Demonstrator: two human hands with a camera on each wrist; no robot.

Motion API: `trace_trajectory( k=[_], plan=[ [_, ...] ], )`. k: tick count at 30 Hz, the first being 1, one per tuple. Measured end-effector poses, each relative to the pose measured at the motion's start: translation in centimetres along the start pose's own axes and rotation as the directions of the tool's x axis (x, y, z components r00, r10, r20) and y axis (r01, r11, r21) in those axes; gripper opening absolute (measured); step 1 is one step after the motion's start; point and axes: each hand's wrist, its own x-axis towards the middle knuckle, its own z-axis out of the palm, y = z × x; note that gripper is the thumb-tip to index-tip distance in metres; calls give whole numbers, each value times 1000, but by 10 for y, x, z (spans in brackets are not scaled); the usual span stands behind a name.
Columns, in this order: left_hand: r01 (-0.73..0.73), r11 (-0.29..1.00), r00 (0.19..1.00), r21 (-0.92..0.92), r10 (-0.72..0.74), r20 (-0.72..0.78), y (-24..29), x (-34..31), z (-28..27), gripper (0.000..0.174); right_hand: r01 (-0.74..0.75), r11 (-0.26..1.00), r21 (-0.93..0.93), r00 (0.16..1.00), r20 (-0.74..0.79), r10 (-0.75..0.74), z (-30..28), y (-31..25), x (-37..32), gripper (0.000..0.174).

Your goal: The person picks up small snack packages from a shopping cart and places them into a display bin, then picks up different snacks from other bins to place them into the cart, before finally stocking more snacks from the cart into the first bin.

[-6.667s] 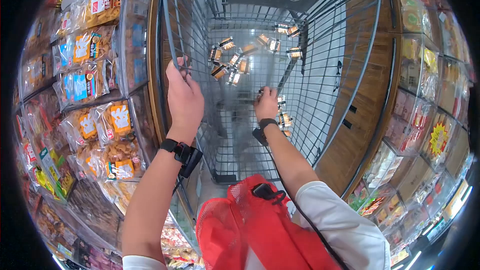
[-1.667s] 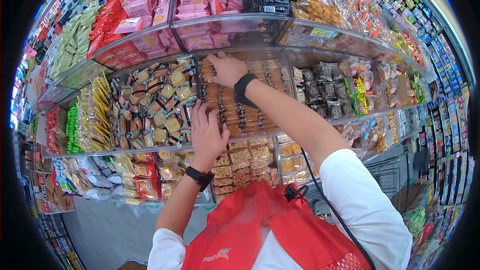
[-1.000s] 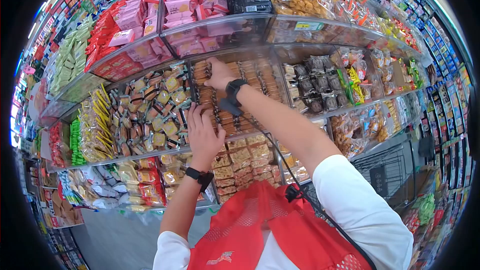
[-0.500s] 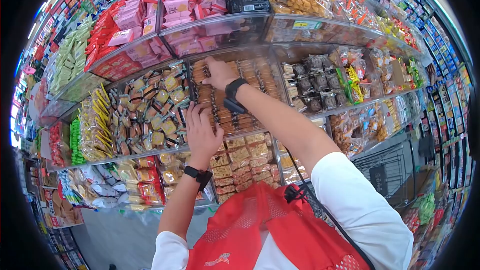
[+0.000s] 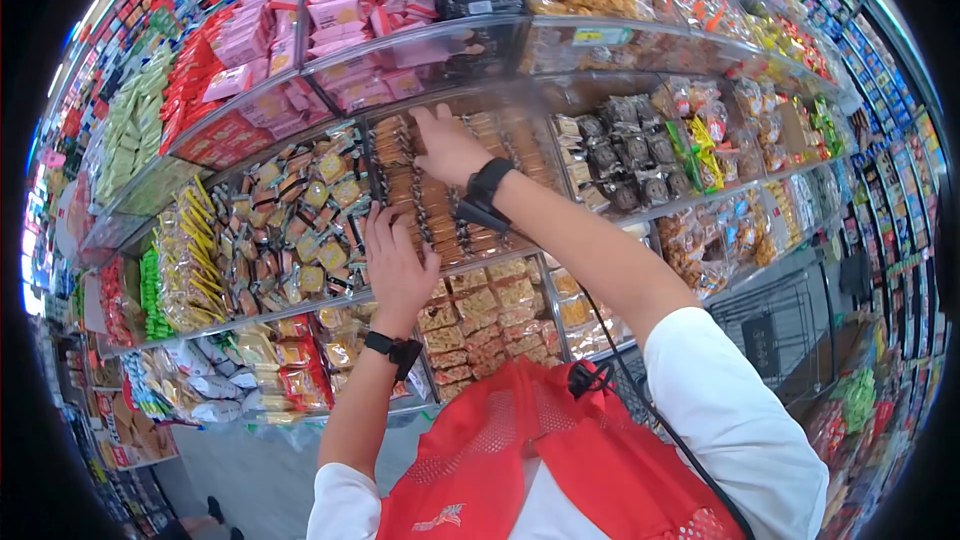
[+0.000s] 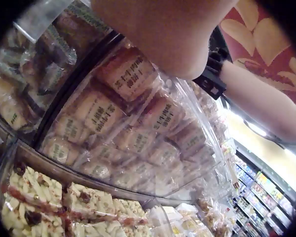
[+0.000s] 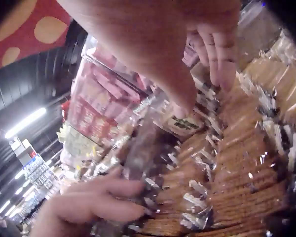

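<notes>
Rows of brown wrapped packets fill a clear-walled bin in the head view. At the back left of that bin, my right hand touches the packets. In the right wrist view, the right hand has its thumb against a packet with printed wrapping, fingers fairly straight over the rows. My left hand rests with extended fingers at the bin's left divider; it also shows in the right wrist view, the hand beside the packets. Labelled packets lie below the left hand.
Mixed small packets fill the compartment to the left, dark round ones the one to the right. Pink packets stand on the tier above. Nut-like bars lie in the lower tier. A wire cart stands at the right.
Both hands were at the cart in the oldest frame and are now at the bin. Over the last second the view has shifted slightly; the hands have hardly moved against the packets.
</notes>
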Motion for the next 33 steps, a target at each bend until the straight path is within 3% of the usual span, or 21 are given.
trace_trajectory(
  k=[3, 4, 7, 9, 10, 13, 15, 17, 20, 21, 23, 26, 29, 31, 32, 33],
  plan=[
    [-7, 999, 1000, 33, 6, 5, 2, -1, 1, 43, 35, 969, 243, 995, 87, -58, -43, 20, -34, 51],
    [-1, 1000, 1000, 2, 1, 22, 0, -1, 2, 42, 68, 894, 443, 996, 29, -90, -64, 24, -59, 35],
    [-73, 993, 997, 88, 71, 18, 1, -1, 3, 42, -37, 819, 573, 999, 5, 41, -154, 22, -154, 23],
    [-121, 982, 992, 144, 114, 59, -1, -2, 4, 41, -126, 584, 802, 985, 29, 172, -194, 46, -230, 21],
    [-153, 973, 987, 174, 142, 78, -5, -1, 7, 39, -157, 551, 820, 960, -3, 279, -216, 52, -272, 21],
    [-144, 961, 981, 235, 107, 163, -3, -9, 8, 35, -242, 463, 852, 754, -135, 642, -232, 108, -417, 21],
    [-294, 918, 956, 267, 276, 104, -13, -9, 15, 33, -433, 381, 817, 485, -145, 862, -220, 145, -532, 22],
    [-327, 924, 943, 199, 305, 132, 8, -10, 16, 29, -588, 212, 780, 187, -124, 975, -197, 181, -652, 24],
    [-547, 837, 820, -19, 541, 188, 92, -7, 29, 25, -639, -175, 749, -246, 17, 969, -151, 206, -792, 28],
    [-580, 799, 763, -160, 602, 236, 125, -11, 39, 24, -567, -223, 793, -278, 70, 958, -138, 213, -823, 29],
    [-587, 687, 617, -428, 722, 314, 204, -23, 67, 24, -400, -319, 859, -323, 194, 926, -109, 224, -876, 32],
    [-417, 576, 367, -703, 814, 450, 330, -76, 120, 32, -379, -312, 871, -330, 188, 925, -80, 262, -915, 39],
    [-262, 485, 100, -835, 874, 476, 467, -148, 190, 45, -597, -166, 785, -308, -33, 951, -60, 318, -935, 48],
    [-430, 419, 61, -799, 897, 437, 545, -186, 242, 60, -810, -107, 576, -259, -188, 947, -62, 358, -941, 50],
    [-513, 431, 127, -743, 894, 431, 572, -202, 281, 65, -894, -108, 434, -227, -232, 946, -67, 379, -945, 51],
    [-589, 442, 192, -677, 890, 414, 594, -214, 321, 71, -860, -182, 476, -305, -193, 933, -65, 404, -951, 54]
  ],
)
